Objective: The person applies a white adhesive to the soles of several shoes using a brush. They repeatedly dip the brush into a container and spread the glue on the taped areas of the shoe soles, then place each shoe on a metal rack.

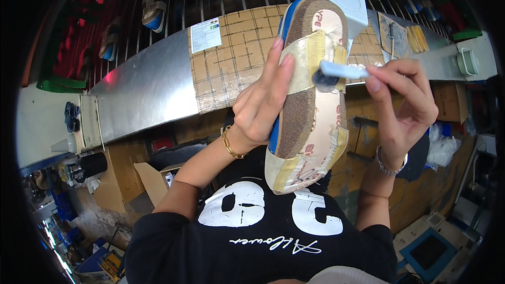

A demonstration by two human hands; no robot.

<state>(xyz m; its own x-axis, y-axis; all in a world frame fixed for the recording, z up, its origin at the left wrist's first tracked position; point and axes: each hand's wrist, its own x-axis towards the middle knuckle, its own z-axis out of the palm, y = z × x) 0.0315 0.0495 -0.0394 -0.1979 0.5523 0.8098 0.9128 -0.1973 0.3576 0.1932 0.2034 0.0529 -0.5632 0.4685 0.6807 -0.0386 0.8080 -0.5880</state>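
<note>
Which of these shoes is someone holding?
The shoe in the left hand, held up nearest the camera; the other shoes lie beyond the counter, untouched.

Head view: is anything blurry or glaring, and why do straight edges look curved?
In the head view, the pale-handled brush in the right hand looks smeared, probably by motion; in that view, the sandal is fairly sharp; there too, white glare shines off the metal workbench; and the head view's fisheye lens bends edges toward its dark rim.
</note>
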